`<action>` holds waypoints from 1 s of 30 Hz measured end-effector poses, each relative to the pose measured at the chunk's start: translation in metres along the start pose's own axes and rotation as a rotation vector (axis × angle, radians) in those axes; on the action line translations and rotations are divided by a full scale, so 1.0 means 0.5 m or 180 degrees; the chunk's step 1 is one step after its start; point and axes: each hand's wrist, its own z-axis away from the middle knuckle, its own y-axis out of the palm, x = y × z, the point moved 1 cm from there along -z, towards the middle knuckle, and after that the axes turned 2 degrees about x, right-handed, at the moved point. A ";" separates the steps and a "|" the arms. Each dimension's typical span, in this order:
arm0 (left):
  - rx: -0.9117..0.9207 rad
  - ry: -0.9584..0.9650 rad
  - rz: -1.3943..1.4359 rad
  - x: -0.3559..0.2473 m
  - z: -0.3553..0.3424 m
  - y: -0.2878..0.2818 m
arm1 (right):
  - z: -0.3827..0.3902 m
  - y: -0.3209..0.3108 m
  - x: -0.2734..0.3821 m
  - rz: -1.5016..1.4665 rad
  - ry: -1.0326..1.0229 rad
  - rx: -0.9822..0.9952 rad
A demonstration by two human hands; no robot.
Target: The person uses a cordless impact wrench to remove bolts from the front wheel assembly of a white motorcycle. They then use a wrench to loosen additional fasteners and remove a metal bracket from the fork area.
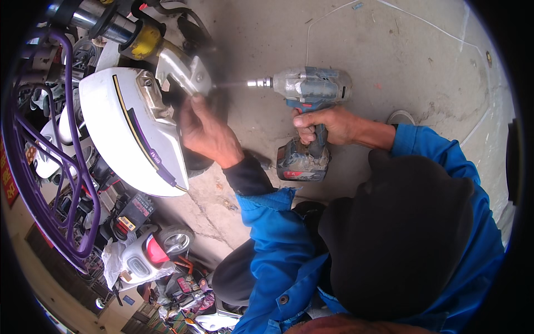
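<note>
A grey cordless impact wrench (pixel 308 84) with a blue-and-black grip is in my right hand (pixel 322 122), fingers wrapped round its handle. Its silver socket (pixel 258 83) points left toward a silver metal bracket (pixel 183 72), with a thin, blurred shaft between them. My left hand (pixel 208 133) has its thumb against the bracket's lower end and its fingers curled, partly hidden. The bracket joins a yellow sleeve (pixel 144 42) on a chrome fork tube (pixel 114 25). Beside my left hand is a white mudguard (pixel 125 136) with a purple-and-yellow stripe.
Purple metal tubing (pixel 83 189) curves along the left. Behind it stand several parked scooters, including a white one (pixel 139 264). A thin white cord (pixel 334 14) lies on the concrete floor (pixel 400 67). A black-covered form (pixel 392 234) fills the lower right between my blue sleeves.
</note>
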 end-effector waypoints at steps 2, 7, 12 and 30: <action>0.0001 -0.0027 0.0057 -0.001 0.002 -0.001 | 0.006 0.008 -0.004 -0.0122 -0.0022 0.0028; 0.0021 0.0009 -0.0049 -0.006 0.001 0.000 | 0.007 -0.004 0.009 0.0188 -0.0080 -0.0024; -0.0020 0.0028 0.0075 -0.004 -0.003 0.005 | 0.017 -0.015 0.020 0.0496 -0.0053 -0.0134; -0.0043 0.0507 -0.0688 -0.006 -0.019 0.020 | 0.115 -0.147 0.016 -0.0118 0.0275 -0.1331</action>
